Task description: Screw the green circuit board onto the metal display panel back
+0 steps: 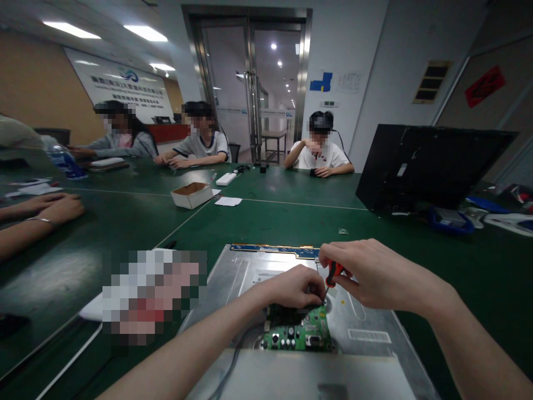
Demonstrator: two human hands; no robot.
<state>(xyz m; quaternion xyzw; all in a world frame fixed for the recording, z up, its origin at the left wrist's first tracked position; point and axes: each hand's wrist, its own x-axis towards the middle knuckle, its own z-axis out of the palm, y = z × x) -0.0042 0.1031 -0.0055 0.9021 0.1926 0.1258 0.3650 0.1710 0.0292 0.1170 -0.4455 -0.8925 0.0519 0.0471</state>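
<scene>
A silver metal monitor back panel point(245, 272) lies flat on the green table in front of me. A green circuit board point(297, 333) sits on it. My left hand point(291, 289) rests on the board's far edge with its fingers curled against it. My right hand point(370, 275) is closed round a small screwdriver with a red and black handle point(333, 272), held upright, its tip pointing down by the board's top right corner. A blue strip board point(275, 251) runs along the panel's far edge.
A black monitor shell point(428, 166) stands at the right, with blue-handled tools point(449, 219) beside it. A small cardboard box point(192, 195) and papers lie mid-table. Three people sit at the far side. Another person's hands point(45, 208) rest at the left.
</scene>
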